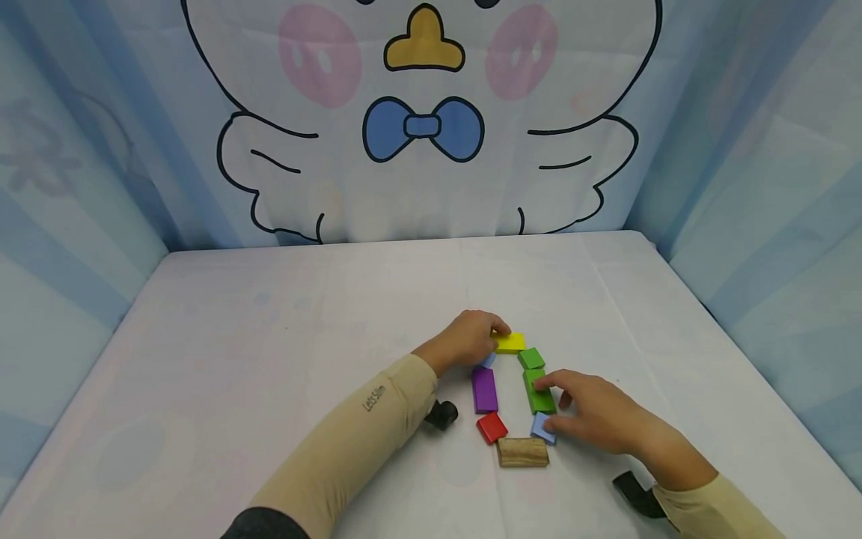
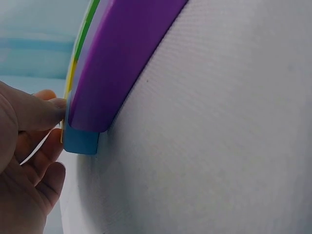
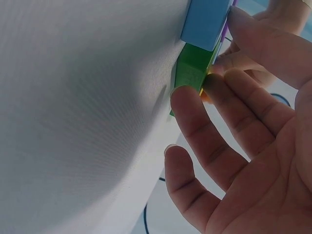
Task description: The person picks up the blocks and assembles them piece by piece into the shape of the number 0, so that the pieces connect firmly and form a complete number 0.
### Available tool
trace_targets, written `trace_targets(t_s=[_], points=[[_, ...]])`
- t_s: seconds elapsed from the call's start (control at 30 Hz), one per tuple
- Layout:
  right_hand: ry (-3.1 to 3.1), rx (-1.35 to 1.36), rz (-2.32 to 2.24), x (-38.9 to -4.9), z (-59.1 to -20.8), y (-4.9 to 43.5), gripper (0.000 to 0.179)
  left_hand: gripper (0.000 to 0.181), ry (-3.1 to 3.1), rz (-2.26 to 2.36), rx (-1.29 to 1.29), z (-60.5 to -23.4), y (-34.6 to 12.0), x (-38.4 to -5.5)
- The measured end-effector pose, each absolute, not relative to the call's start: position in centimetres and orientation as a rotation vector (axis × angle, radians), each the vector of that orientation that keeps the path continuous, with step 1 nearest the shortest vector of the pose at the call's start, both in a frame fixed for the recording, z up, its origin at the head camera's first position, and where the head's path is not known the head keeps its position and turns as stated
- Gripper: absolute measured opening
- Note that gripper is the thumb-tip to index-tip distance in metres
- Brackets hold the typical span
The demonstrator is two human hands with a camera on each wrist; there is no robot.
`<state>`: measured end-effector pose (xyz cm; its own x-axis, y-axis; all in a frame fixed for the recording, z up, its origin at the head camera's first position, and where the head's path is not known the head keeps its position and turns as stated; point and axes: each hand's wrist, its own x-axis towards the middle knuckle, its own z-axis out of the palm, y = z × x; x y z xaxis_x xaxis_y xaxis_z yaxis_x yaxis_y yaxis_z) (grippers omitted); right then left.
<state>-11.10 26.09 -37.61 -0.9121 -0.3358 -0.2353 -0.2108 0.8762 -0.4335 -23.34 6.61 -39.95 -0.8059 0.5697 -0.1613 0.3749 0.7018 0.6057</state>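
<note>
Colored blocks form a loop on the white table. At its far end my left hand [image 1: 468, 338] grips the left part of a yellow block [image 1: 512, 343], which its fingers partly hide. Beneath that hand, a blue block [image 2: 82, 140] shows beside the thumb, just past a purple block [image 1: 484, 391]. My right hand [image 1: 595, 410] lies along the loop's right side, fingers loosely bent. Its index fingertip touches the long green block [image 1: 539, 391], and its thumb touches another blue block [image 1: 542, 429]. A small green block [image 1: 531, 358] sits between the yellow and long green ones.
A red block [image 1: 492, 427] and a wood-grain block [image 1: 523, 453] make up the near end of the loop. The white tabletop [image 1: 269, 337] extends around it. Behind stands a curtain [image 1: 424, 195] with a cartoon figure, and blue fabric hangs at both sides.
</note>
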Motion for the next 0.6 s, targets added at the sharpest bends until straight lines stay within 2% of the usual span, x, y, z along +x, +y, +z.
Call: trace_targets(t_s=[0.6], points=[[2.752, -0.438, -0.587, -11.06, -37.77, 26.3, 0.054, 0.03, 2.584, 0.803, 0.781, -39.69, 6.26, -23.27]])
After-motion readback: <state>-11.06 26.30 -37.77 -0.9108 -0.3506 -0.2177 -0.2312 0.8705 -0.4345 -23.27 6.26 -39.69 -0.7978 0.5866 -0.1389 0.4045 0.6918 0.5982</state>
